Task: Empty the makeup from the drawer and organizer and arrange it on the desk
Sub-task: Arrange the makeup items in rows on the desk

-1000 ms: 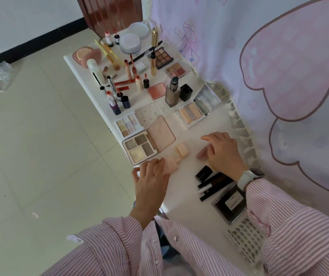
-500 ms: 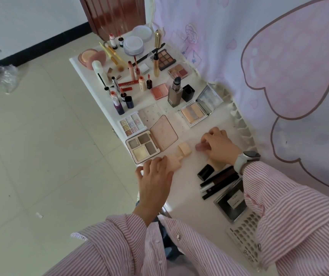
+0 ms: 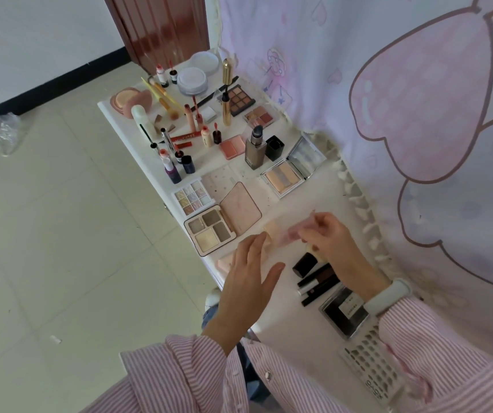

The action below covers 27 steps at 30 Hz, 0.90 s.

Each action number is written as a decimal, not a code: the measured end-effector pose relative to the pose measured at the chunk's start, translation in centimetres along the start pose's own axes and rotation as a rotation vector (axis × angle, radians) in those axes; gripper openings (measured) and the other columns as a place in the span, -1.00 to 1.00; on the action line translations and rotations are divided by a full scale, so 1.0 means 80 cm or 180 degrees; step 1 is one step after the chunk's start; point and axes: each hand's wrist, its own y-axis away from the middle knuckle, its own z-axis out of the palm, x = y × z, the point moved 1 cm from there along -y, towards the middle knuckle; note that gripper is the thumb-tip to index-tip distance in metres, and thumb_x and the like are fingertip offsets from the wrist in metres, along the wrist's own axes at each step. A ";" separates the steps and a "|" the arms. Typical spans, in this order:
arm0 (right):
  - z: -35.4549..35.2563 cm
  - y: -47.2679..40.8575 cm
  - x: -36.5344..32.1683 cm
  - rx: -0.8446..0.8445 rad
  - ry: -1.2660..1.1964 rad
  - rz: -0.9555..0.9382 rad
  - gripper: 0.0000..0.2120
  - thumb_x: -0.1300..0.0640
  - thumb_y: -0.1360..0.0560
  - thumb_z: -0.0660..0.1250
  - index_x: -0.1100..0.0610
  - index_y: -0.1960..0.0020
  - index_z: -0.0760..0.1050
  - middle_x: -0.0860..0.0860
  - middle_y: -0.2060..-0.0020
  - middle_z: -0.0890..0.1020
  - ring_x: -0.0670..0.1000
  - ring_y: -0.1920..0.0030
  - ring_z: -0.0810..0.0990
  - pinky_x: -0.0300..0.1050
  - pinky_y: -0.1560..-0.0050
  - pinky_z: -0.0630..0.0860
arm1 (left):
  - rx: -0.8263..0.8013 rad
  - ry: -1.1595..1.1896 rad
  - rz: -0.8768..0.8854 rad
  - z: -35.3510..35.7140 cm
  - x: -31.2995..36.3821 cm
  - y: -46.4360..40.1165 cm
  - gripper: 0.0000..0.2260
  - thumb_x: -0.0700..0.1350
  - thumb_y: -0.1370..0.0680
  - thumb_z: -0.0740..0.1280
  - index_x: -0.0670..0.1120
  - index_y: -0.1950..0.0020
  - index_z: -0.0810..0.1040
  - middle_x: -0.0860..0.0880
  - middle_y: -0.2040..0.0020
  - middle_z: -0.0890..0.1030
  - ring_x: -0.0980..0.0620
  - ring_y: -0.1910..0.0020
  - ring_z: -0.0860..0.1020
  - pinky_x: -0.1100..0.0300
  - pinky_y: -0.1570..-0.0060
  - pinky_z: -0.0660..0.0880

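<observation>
My left hand (image 3: 248,272) hovers flat, fingers straight, at lower centre; my right hand (image 3: 333,244), just right, has curled fingers.

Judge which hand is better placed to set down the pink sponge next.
The right hand, probably. It already pinches the blurred pink sponge above bare desk near the beige sponge. The left hand hovers open, holding nothing, nearer the desk's front edge.
</observation>
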 end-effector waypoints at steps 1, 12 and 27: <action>0.004 0.007 0.003 -0.0122 0.0015 0.0056 -0.91 0.19 -0.47 0.34 0.15 0.07 0.45 0.00 0.19 0.64 -0.19 0.21 0.58 -0.40 0.23 0.44 | -0.0107 0.0092 0.0045 -0.001 0.005 -0.003 -0.47 0.15 -0.52 0.16 -0.14 -0.38 0.32 -0.09 -0.25 0.41 0.06 -0.15 0.43 0.26 -0.07 0.42; 0.019 0.025 0.013 -0.0166 0.0021 0.0237 -0.69 0.03 -0.45 0.35 0.31 0.09 0.50 0.06 0.35 0.52 -0.03 0.31 0.45 -0.25 0.25 0.41 | -0.0239 -0.0262 0.0383 -0.011 0.024 -0.009 -0.58 0.14 -0.52 0.08 -0.15 -0.09 0.49 0.03 0.34 0.57 0.09 0.44 0.52 0.43 0.51 0.25; 0.015 0.021 0.017 -0.0363 0.0265 0.0139 -0.80 0.06 -0.52 0.26 0.20 0.04 0.52 0.17 0.21 0.57 0.11 0.17 0.51 0.00 0.05 0.50 | -0.1346 -0.0458 -0.0232 -0.027 0.020 -0.025 -0.67 0.21 -0.53 0.15 -0.03 0.24 0.29 0.09 0.41 0.34 0.00 0.36 0.40 0.19 0.33 0.26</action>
